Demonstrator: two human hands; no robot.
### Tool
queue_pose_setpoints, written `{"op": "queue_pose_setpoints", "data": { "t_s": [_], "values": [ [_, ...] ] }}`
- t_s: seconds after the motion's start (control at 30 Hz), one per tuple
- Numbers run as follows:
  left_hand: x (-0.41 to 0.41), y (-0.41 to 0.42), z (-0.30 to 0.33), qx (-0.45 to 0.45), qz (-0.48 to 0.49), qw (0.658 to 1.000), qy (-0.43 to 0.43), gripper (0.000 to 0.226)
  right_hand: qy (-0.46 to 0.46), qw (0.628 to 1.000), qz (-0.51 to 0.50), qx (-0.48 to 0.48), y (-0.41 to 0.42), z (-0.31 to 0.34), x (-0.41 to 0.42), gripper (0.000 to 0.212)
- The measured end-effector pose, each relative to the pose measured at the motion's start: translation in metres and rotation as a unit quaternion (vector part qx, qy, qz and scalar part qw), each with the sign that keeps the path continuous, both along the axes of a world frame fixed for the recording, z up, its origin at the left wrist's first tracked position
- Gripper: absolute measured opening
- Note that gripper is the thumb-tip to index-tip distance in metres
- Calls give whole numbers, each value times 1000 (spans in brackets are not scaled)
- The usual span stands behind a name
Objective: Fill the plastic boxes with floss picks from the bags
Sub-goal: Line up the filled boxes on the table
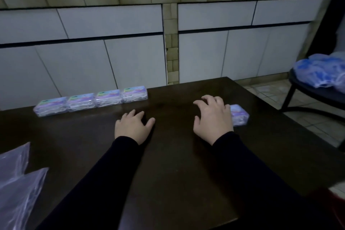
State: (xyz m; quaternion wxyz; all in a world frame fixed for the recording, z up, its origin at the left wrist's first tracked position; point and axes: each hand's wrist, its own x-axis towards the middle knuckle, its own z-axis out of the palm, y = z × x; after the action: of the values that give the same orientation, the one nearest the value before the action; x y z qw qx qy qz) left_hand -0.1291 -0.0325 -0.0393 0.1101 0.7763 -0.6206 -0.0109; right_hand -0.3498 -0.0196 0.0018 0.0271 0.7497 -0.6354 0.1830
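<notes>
Several clear plastic boxes (91, 100) with white floss picks inside stand in a row along the far left of the dark table (168, 155). One more plastic box (239, 115) lies at the right, partly hidden behind my right hand (212, 117). That hand hovers beside it with fingers spread and loosely bent, holding nothing. My left hand (133, 127) rests palm down on the table near the middle, fingers relaxed. A clear plastic bag (16, 183) lies at the near left edge.
A chair (317, 97) at the right carries a blue and white plastic bag (321, 73). White cabinet fronts (112, 43) stand behind the table. A red object (336, 211) shows at the near right corner.
</notes>
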Motion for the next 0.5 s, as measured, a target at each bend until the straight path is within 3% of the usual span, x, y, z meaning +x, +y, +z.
{"op": "queue_pose_setpoints", "data": {
  "t_s": [0.23, 0.33, 0.5],
  "values": [
    [-1, 4, 1, -1, 3, 1000, 7, 63, 41, 991, -95, 83, 4, -7, -26, 77],
    [-2, 6, 2, 0, 4, 1000, 12, 62, 75, 987, -89, 116, 1, -7, -25, 77],
    [-2, 7, 3, 0, 3, 1000, 12, 61, 105, 991, -32, 80, -8, -9, -8, 65]
  ]
}}
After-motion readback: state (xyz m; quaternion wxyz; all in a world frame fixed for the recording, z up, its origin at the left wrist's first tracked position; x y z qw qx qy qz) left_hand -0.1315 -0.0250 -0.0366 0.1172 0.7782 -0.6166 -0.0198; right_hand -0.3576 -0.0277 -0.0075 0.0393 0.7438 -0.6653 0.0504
